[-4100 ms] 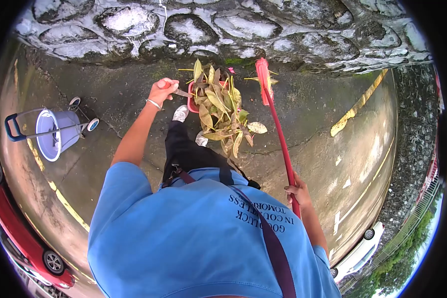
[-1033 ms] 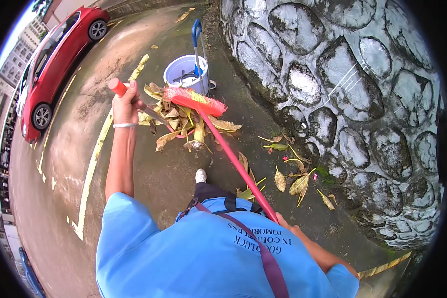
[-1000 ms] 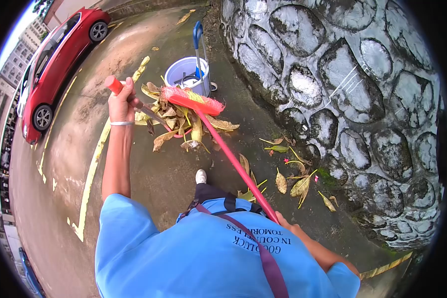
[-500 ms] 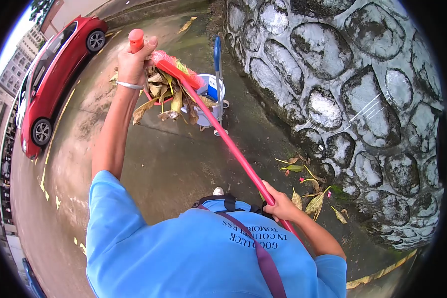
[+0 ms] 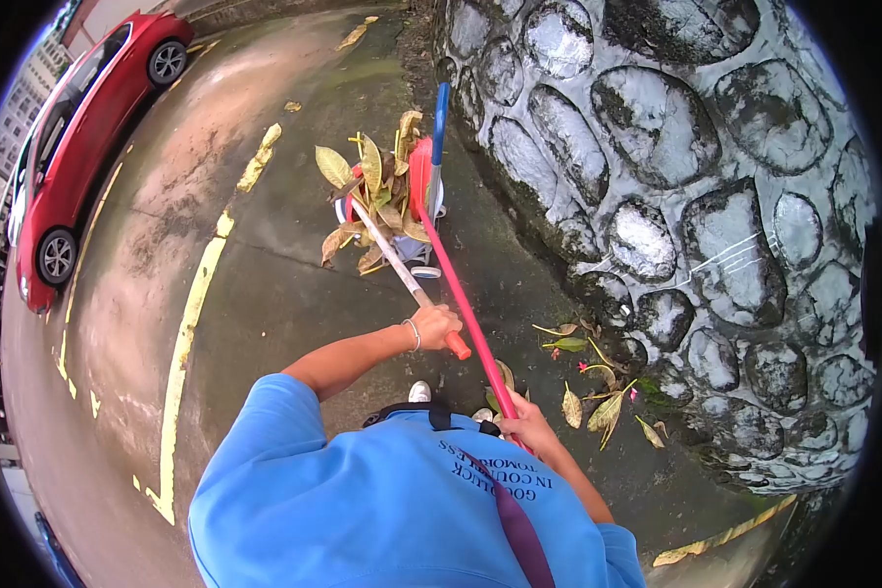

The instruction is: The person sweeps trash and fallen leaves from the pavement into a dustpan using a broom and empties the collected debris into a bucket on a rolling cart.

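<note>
My left hand (image 5: pixel 433 324) is closed around the pale, red-tipped handle (image 5: pixel 392 257) of a long-handled dustpan, whose pan is mostly hidden under dry leaves. A heap of brown and yellow leaves (image 5: pixel 387 196) sits at its far end, over a wheeled bucket cart. My right hand (image 5: pixel 529 423) grips the pink-red pole of a broom (image 5: pixel 468 323) low down, near my body. The red broom head (image 5: pixel 420 181) stands against the right side of the heap. Leaves cover much of the bucket, so I cannot tell whether the pan touches it.
The cart's blue handle (image 5: pixel 441 113) rises beside the leaves. A stone wall (image 5: pixel 657 147) curves along the right, with fallen leaves (image 5: pixel 603 407) at its foot. A red car (image 5: pixel 93 137) stands at the far left, beyond yellow ground lines (image 5: pixel 198 294).
My left hand has come down and toward my body, and the dustpan's handle now points at me. The broom head has shifted right of the leaf heap; my right hand has barely moved.
</note>
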Demonstrator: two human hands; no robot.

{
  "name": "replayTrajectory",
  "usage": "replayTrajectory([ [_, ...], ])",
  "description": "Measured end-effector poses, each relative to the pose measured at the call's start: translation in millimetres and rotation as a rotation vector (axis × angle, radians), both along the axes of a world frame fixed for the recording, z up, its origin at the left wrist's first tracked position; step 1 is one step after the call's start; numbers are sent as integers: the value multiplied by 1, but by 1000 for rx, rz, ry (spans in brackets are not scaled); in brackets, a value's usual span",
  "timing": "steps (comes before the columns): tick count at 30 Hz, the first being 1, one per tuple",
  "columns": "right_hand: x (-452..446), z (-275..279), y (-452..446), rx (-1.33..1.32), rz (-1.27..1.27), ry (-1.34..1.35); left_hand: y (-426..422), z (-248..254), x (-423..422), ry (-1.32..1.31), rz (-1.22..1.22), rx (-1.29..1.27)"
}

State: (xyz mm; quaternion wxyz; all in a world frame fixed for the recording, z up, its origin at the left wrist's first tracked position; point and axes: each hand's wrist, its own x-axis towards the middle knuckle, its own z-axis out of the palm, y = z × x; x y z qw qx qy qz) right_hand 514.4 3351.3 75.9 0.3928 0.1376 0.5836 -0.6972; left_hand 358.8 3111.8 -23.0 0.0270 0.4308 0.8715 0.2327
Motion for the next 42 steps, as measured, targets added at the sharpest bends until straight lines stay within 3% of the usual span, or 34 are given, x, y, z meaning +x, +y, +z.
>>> replayTrajectory([
  [8,-16,46,3,48,-4,92,29,3,-21,-66,-131,-433],
  [11,-12,69,11,91,-23,84,45,27,-20,-110,-106,-532],
  [14,-7,74,19,137,-39,284,48,8,-23,-97,-110,-518],
  [20,-13,98,38,119,16,326,68,22,-27,-110,-161,-706],
  [34,-14,93,67,-48,1,298,46,79,-6,-20,-125,-857],
  [42,-6,95,67,-143,-92,240,-10,93,-7,128,-127,-723],
])
